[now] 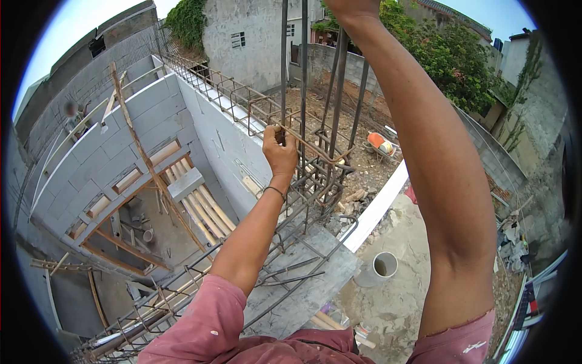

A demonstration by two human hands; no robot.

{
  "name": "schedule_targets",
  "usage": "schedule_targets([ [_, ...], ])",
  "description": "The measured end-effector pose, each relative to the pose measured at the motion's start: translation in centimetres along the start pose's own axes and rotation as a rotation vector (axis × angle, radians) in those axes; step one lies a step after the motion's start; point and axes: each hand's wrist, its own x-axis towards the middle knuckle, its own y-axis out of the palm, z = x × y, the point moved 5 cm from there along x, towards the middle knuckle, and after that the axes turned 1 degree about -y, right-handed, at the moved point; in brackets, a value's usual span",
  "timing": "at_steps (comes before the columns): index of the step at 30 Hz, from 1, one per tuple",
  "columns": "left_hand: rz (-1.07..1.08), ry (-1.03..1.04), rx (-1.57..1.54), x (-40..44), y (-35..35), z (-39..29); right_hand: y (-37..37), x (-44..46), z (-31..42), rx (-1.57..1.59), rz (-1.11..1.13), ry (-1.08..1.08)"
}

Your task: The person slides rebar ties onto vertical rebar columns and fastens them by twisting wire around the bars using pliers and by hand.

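My left hand [280,151] is closed at the corner of the rebar cage, its fingers curled around a bent steel rebar [315,147]. Upright rebars [303,73] rise just beyond it, with several bent ties stacked around their lower part. My right arm reaches up past these bars. Only the base of my right hand [353,8] shows at the top edge, close to an upright bar, and its fingers are out of view. A long horizontal rebar cage [221,94] runs along the top of the light block wall [224,142], meeting the uprights.
Below on the left is a room with a wooden pole [134,133] leaning across it. Another person [71,115] is at the far left. A grey slab [303,267] lies beneath my arms. On the ground stand a pale bucket [376,270] and an orange wheelbarrow [380,144].
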Motion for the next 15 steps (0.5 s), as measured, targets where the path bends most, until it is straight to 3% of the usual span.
schedule_targets([
  [5,0.050,-0.046,-0.032,-0.4,-0.4,-0.3,0.1,0.1,0.0,-0.149,-0.045,-0.083],
  [7,0.070,-0.070,-0.067,-0.7,-0.7,-0.7,0.0,-0.1,0.0,-0.053,0.047,0.076],
  [10,0.043,-0.280,-0.334,-0.8,-0.6,-0.3,-0.4,0.1,0.4,-0.036,0.121,0.217],
  [15,0.036,-0.361,-0.357,-0.3,-0.6,1.1,0.1,1.2,-0.2,-0.080,-0.073,0.020],
])
